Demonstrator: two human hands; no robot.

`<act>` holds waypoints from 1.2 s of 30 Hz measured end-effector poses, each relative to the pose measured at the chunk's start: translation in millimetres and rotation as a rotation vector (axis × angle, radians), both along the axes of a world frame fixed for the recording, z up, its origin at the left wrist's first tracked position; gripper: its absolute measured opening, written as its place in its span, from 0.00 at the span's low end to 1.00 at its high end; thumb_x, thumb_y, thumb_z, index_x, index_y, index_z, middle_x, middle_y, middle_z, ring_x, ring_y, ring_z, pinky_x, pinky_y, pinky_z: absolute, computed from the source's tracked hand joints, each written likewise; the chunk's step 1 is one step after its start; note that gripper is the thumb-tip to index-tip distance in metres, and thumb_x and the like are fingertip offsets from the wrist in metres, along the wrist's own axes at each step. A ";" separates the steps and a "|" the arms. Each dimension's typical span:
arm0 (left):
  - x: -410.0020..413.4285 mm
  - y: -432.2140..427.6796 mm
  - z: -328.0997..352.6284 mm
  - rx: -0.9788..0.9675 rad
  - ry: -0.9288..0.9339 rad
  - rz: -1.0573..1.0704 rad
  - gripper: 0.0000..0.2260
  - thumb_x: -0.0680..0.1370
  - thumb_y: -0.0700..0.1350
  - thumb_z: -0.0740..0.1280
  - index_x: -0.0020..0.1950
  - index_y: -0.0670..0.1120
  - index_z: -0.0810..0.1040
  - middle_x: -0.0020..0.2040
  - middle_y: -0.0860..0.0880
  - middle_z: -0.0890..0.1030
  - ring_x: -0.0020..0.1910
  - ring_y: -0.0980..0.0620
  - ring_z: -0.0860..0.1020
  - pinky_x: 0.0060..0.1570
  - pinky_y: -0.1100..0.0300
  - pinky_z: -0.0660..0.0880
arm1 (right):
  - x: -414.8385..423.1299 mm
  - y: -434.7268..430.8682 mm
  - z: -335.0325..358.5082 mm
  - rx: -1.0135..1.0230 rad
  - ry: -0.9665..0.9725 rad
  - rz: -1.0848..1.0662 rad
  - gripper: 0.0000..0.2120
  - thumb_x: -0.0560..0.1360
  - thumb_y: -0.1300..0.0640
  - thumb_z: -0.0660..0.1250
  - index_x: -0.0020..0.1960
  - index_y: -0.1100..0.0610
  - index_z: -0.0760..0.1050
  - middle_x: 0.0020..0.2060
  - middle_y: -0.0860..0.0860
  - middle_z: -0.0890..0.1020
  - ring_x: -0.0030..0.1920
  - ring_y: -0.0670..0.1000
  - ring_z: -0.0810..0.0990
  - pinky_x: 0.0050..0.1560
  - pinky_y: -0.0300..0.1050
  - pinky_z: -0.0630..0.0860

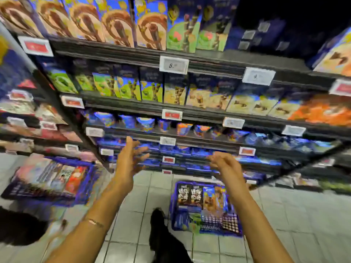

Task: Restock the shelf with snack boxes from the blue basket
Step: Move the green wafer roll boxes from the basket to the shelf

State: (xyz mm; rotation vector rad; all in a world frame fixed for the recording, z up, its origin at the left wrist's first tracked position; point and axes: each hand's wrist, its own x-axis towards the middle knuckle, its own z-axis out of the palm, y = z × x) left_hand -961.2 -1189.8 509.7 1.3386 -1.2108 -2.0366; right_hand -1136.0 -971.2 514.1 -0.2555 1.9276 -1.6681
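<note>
Hovering at mid-frame before the shelf, the left hand has its fingers spread and the right hand is loosely curved; neither holds anything. The snack boxes stand packed in the blue basket on the floor, lower centre. They look like light, stiff cardboard whose corners would dent easily, so they are probably best gripped across the narrow sides near the top.

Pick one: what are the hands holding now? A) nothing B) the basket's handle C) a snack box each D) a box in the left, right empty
A: the left hand and right hand are both up in front of the shelves, fingers loose, nothing in either.
</note>
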 end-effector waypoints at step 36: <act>-89.6 153.9 -532.8 0.250 -0.044 0.228 0.24 0.83 0.66 0.58 0.64 0.49 0.78 0.53 0.51 0.85 0.51 0.52 0.83 0.42 0.58 0.71 | 34.1 138.4 -614.7 0.697 0.794 0.704 0.45 0.62 0.39 0.70 0.76 0.53 0.65 0.67 0.51 0.71 0.66 0.57 0.69 0.66 0.53 0.66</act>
